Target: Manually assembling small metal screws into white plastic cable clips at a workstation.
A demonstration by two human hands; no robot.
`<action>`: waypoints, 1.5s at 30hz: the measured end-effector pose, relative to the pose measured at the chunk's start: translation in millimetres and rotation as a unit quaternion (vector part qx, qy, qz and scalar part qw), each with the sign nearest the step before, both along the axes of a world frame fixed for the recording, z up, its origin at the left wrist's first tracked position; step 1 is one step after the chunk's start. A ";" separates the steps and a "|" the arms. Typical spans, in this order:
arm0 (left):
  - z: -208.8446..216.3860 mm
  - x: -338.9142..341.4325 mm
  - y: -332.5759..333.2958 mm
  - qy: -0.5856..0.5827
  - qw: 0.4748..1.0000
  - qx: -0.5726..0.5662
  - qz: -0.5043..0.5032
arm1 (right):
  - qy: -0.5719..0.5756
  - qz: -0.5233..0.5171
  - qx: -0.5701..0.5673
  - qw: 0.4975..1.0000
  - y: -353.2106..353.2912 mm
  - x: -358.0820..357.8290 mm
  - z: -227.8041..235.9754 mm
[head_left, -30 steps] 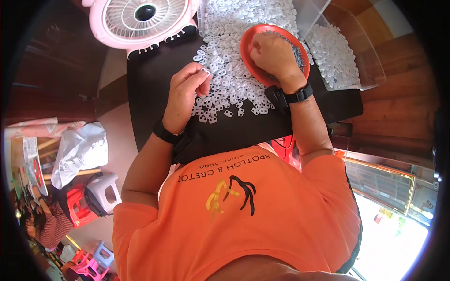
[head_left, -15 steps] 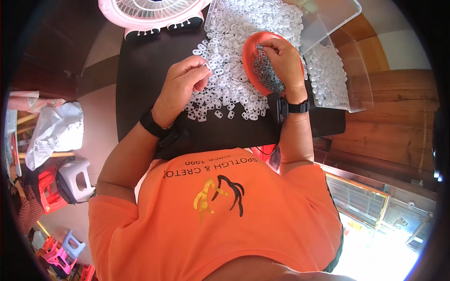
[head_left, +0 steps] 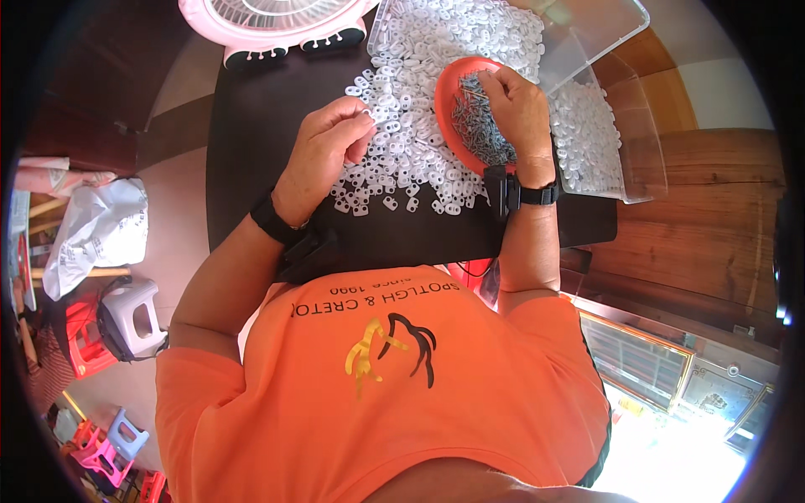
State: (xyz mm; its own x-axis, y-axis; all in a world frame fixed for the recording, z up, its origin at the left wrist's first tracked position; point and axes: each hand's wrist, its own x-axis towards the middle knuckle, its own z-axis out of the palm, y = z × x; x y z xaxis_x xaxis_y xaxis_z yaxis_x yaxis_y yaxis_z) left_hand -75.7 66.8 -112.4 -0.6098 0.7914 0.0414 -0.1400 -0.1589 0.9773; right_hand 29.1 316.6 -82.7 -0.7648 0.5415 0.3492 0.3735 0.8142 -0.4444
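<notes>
My left hand [head_left: 331, 138] is closed in a pinch, with a small white plastic piece [head_left: 367, 112] showing at its fingertips. It hovers at the left side of a heap of loose white plastic pieces [head_left: 402, 159], small ovals with holes. My right hand [head_left: 521, 113] reaches over an orange-red oval dish [head_left: 446, 101] of small grey screws or nails [head_left: 476, 126]. Its thumb and fingers are pressed together at the screws; what they pinch is too small to make out. Part of the dish is hidden beneath this hand.
A pink fan [head_left: 289, 29] stands at the table's far left. Behind the heap is a clear bin [head_left: 599, 52] tipped toward me; another clear bin [head_left: 641, 159] of white pieces is at the right. The dark table [head_left: 402, 239] ends close to my body.
My right hand has shifted slightly to the right over the screws, its fingers still together. The left hand has hardly moved and keeps its pinch.
</notes>
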 end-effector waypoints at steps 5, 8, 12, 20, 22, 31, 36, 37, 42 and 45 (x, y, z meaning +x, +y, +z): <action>1.8 0.8 0.1 -0.004 1.000 0.002 0.003 | -0.030 0.016 0.015 0.999 2.4 0.7 -1.7; 2.3 0.8 -0.5 0.002 1.000 -0.002 0.008 | -0.031 0.023 0.003 0.999 0.6 0.6 0.0; 1.2 -0.3 -1.1 0.011 1.000 -0.004 -0.006 | -0.049 0.009 -0.024 0.998 -2.4 -0.2 2.6; 3.0 0.0 -1.1 0.002 1.000 -0.002 -0.006 | -0.003 0.118 -0.208 0.971 13.8 -1.5 -14.4; 1.0 -0.5 -1.1 -0.006 1.000 0.004 -0.012 | -0.009 0.108 -0.196 0.975 11.0 0.0 -11.3; 2.4 0.4 -0.9 -0.006 1.000 -0.009 -0.009 | -0.020 0.098 -0.148 0.984 10.8 3.1 -5.4; 0.9 -0.3 -1.1 -0.005 1.000 -0.003 -0.013 | -0.043 0.088 -0.128 0.987 3.4 3.6 1.8; 1.2 -0.2 -0.9 -0.002 1.000 -0.008 -0.012 | -0.044 0.076 -0.117 0.989 4.7 3.4 -0.4; 2.5 0.7 -2.4 0.021 1.000 -0.006 -0.012 | -0.055 0.065 -0.099 0.991 -3.8 -0.2 -1.8; -3.7 3.5 1.0 0.136 0.990 0.013 0.019 | -0.006 0.176 -0.322 0.930 -30.8 -2.0 1.5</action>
